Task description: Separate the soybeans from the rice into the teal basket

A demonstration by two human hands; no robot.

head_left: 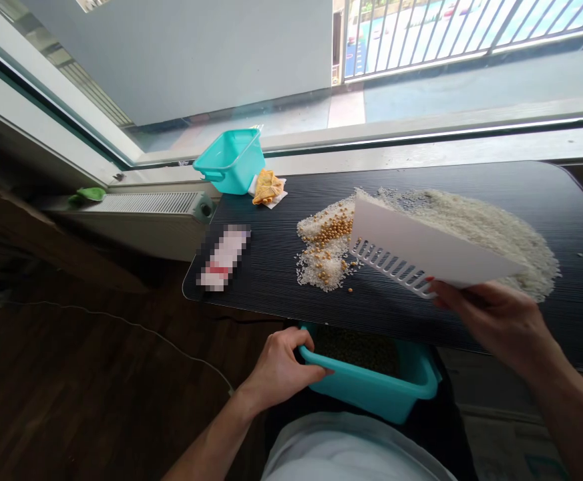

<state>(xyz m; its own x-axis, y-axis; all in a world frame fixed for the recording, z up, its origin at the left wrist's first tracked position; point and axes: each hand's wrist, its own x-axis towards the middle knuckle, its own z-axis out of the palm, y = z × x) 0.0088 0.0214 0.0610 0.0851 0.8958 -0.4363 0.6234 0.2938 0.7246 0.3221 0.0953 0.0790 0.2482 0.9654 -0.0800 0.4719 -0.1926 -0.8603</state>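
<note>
My right hand (491,314) is closed on the near right corner of a white flat sheet with a slotted edge (421,244), held tilted over the black table. Beside and behind the sheet lies a wide pile of white rice (526,247). By its left end, round tan beans or peas (334,228) are mixed into a smaller heap of rice (324,270). My left hand (286,364) grips the left end of the rim of a teal tub (376,381) at my lap, below the table edge. Dark greenish-brown grainy stuff (356,347) fills its bottom; its kind is unclear.
Another teal tub (234,160) stands at the table's far left corner by the window. Next to it a yellow crumpled cloth-like thing (268,187) rests on white paper. A blurred-out pale rectangle (224,259) lies on the black table (271,260). A radiator (145,204) is at left.
</note>
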